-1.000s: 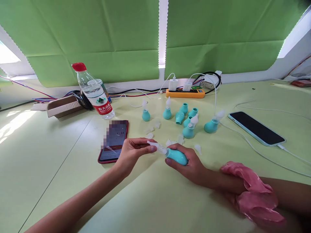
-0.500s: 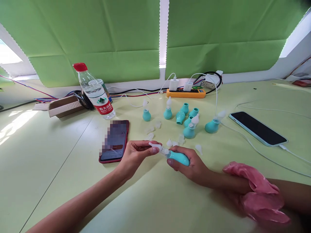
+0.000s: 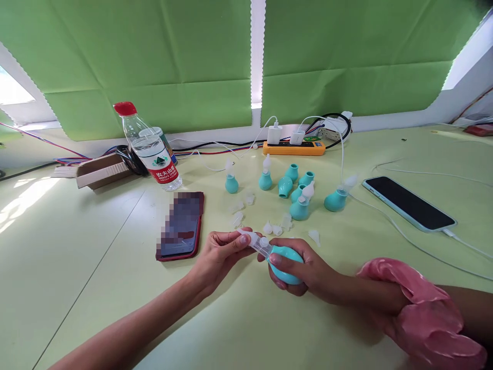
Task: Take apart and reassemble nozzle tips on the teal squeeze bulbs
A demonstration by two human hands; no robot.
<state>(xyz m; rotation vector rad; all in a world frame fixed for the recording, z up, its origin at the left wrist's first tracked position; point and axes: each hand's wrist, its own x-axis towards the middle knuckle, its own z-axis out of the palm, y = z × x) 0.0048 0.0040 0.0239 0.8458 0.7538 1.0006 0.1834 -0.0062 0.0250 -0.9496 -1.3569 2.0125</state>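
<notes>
My right hand is closed around the turquoise rubber bulb of a nasal aspirator, thumb on top. A clear tube piece sticks out of the bulb's mouth toward the left. At its far end, my left hand pinches the whitish nozzle tip between thumb and fingers. Just beyond my hands lie several loose translucent pieces and a small white tip. Farther back stand several turquoise bulbs, some bare-mouthed and some fitted with tips, such as the bulb nearest me.
On the left are a phone in a red case, a water bottle and an open cardboard box. An orange power strip lies at the back. A second phone charges on the right, its white cable crossing the table.
The right hand has turned the bulb and brought it slightly lower and nearer, so its rounder side shows. The left hand still pinches the nozzle tip, shifted slightly right.
</notes>
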